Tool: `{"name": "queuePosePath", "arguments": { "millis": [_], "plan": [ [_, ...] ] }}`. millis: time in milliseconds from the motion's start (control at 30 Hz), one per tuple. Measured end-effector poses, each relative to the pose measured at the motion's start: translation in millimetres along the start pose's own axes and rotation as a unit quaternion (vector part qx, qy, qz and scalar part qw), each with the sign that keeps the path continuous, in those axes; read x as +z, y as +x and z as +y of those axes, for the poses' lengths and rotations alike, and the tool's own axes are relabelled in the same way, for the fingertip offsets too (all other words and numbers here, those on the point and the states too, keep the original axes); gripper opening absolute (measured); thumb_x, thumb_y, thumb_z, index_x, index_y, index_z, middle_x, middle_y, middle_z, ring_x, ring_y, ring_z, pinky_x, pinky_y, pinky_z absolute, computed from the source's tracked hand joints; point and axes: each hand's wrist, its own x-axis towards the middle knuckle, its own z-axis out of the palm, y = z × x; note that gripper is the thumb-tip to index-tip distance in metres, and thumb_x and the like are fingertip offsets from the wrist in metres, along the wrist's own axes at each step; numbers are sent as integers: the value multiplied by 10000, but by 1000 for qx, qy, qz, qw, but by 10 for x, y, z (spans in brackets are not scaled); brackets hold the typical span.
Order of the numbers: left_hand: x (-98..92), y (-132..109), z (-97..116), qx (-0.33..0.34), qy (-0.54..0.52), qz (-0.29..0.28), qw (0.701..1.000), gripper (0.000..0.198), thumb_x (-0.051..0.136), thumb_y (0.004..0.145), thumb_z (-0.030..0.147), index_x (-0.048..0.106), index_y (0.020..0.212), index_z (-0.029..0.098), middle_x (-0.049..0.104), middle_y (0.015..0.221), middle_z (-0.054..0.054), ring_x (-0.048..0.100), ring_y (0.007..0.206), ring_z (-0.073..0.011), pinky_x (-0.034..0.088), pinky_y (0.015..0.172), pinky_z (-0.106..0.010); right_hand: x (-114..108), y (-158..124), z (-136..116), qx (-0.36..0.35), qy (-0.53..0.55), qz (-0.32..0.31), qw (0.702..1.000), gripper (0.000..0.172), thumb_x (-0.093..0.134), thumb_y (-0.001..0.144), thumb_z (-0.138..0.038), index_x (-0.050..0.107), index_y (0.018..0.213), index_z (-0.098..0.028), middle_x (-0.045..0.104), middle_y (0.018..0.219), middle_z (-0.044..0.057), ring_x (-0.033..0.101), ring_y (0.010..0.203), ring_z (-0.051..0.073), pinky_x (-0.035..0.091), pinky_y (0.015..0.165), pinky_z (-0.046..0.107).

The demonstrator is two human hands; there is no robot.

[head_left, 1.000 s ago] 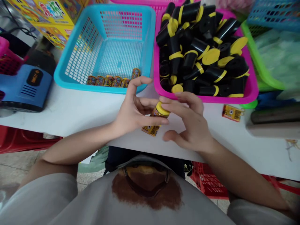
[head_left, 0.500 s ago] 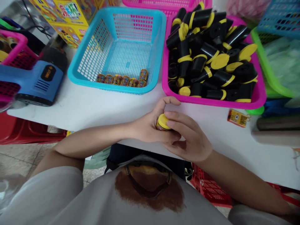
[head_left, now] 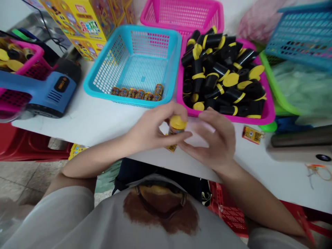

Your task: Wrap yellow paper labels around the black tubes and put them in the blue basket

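Both hands meet over the white table (head_left: pixel 103 121) near its front edge. My left hand (head_left: pixel 153 129) is closed round a small container with a yellow cap (head_left: pixel 176 125) and a printed label. My right hand (head_left: pixel 216 140) touches the container from the right, fingers curled and smeared by motion. Behind them stands a pink basket (head_left: pixel 259 119) heaped with black containers with yellow caps (head_left: pixel 220 79). To its left a blue basket (head_left: pixel 93 81) holds a row of labelled containers (head_left: pixel 137 93) along its near wall.
A blue heat gun (head_left: pixel 49 93) lies at the left by a pink basket (head_left: pixel 28 65). Yellow printed boxes (head_left: pixel 83 20) stand at the back left. A loose label (head_left: pixel 252 135) and a phone (head_left: pixel 301 148) lie at the right, near green (head_left: pixel 277 93) and blue (head_left: pixel 303 34) baskets.
The camera view has shifted. My hands have lifted the container slightly and moved it toward the baskets, with the right hand now blurred by motion.
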Motion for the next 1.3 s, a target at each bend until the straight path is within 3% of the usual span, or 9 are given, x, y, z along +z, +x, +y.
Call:
{"name": "queuePosePath", "arguments": {
  "millis": [300, 433, 667, 767, 833, 933, 1000, 1133, 1300],
  "plan": [
    [-1045, 656, -731, -216, 240, -65, 944, 469, 850, 786, 568, 711, 1087, 236, 782, 1065, -10, 690, 943, -201, 556, 931, -421, 49, 193, 378, 185, -229, -226, 929, 512, 400, 1062, -565, 767, 1201, -236, 664, 1242, 174, 602, 1117, 378, 489, 886, 546],
    [-1038, 892, -1027, -346, 311, -131, 876, 443, 865, 743, 545, 750, 1042, 239, 794, 969, -5, 701, 1050, -271, 513, 992, -453, 55, 187, 357, 156, -236, -220, 934, 462, 439, 1054, -545, 774, 1144, -241, 685, 1231, 157, 574, 1145, 378, 456, 899, 526],
    [-815, 1003, -1135, -419, 372, -264, 785, 506, 787, 843, 520, 756, 1218, 182, 762, 1205, -105, 677, 1204, -342, 501, 1057, -447, -6, 233, 373, 154, -202, -260, 932, 470, 414, 1069, -541, 753, 1156, -227, 771, 1138, 126, 556, 1191, 412, 417, 940, 562],
    [-861, 1007, -1061, -409, 367, -266, 792, 616, 651, 970, 555, 617, 1445, 165, 711, 1348, -130, 626, 1300, -366, 474, 1093, -500, -23, 232, 389, 160, -183, -259, 935, 469, 422, 1066, -559, 745, 1178, -238, 793, 1103, 120, 544, 1197, 410, 407, 957, 576],
    [-884, 982, -907, -346, 359, -195, 845, 641, 609, 1011, 561, 529, 1508, 164, 674, 1430, -104, 581, 1354, -332, 449, 1135, -500, -31, 229, 393, 161, -180, -265, 934, 473, 417, 1064, -572, 745, 1190, -256, 786, 1109, 115, 541, 1201, 410, 408, 960, 575],
    [-799, 825, -498, -153, 304, -102, 935, 432, 567, 1056, 465, 601, 1382, 184, 690, 1401, -44, 618, 1304, -245, 465, 1144, -433, -31, 227, 388, 161, -177, -274, 932, 455, 415, 1064, -581, 750, 1188, -299, 758, 1108, 98, 543, 1216, 408, 419, 969, 573],
    [-636, 593, -195, -14, 252, -135, 958, 319, 473, 1090, 348, 669, 1293, 197, 749, 1263, -36, 708, 1172, -201, 530, 1062, -370, -24, 226, 388, 170, -169, -255, 937, 429, 455, 1052, -589, 755, 1138, -296, 745, 1061, 97, 553, 1221, 411, 439, 978, 582],
    [-140, -122, 168, 49, 296, -296, 907, 358, 473, 1107, 338, 693, 1334, 170, 787, 1245, -111, 761, 1152, -214, 584, 1026, -330, -19, 196, 434, 201, -93, -97, 970, 313, 543, 1036, -540, 710, 1043, -275, 713, 975, 82, 635, 1111, 341, 512, 985, 554],
    [279, -903, 308, 15, 454, -301, 839, 622, 560, 1051, 524, 626, 1437, 42, 636, 1487, -222, 643, 1381, -374, 565, 1121, -551, -22, 116, 501, 205, -3, 93, 974, 206, 588, 1033, -476, 674, 1090, -297, 687, 1023, 85, 665, 1079, 312, 538, 998, 540]
  ]
}}
